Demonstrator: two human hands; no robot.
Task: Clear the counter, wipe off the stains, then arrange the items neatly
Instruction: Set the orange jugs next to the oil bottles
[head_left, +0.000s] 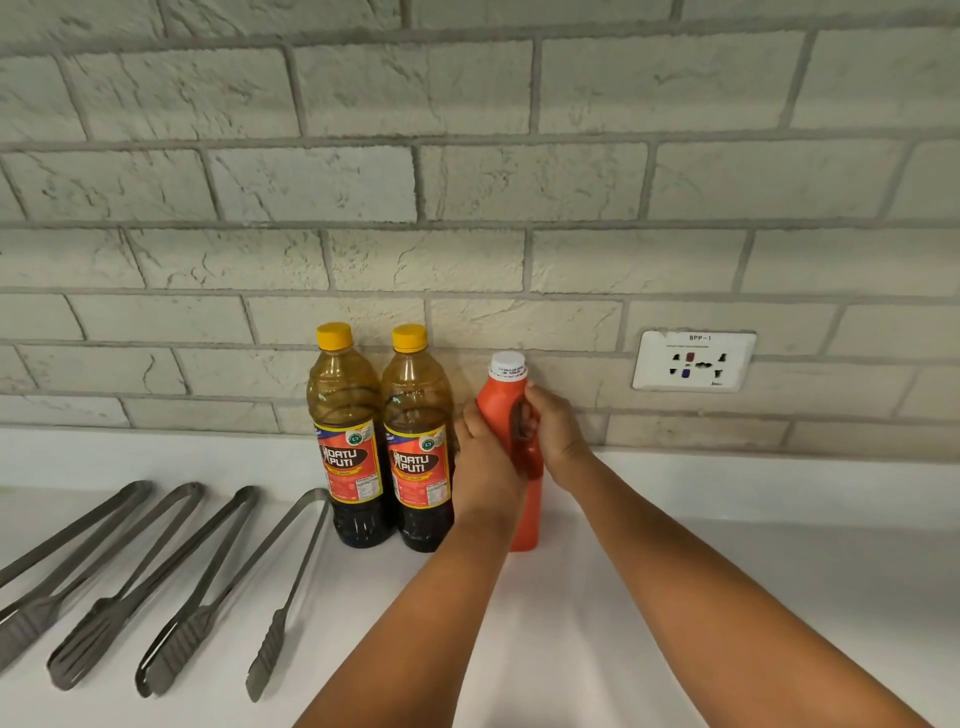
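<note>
An orange-red bottle with a white cap stands upright on the white counter near the brick wall. My left hand wraps its left side and my right hand grips its handle side. Just left of it stand two soy sauce bottles with yellow caps, one beside the other, touching or nearly so. Several grey metal tongs lie in a row on the counter's left part, the rightmost close to the first soy bottle.
A white wall socket is set in the brick wall to the right of the bottles. The counter stretches to the right of my arms.
</note>
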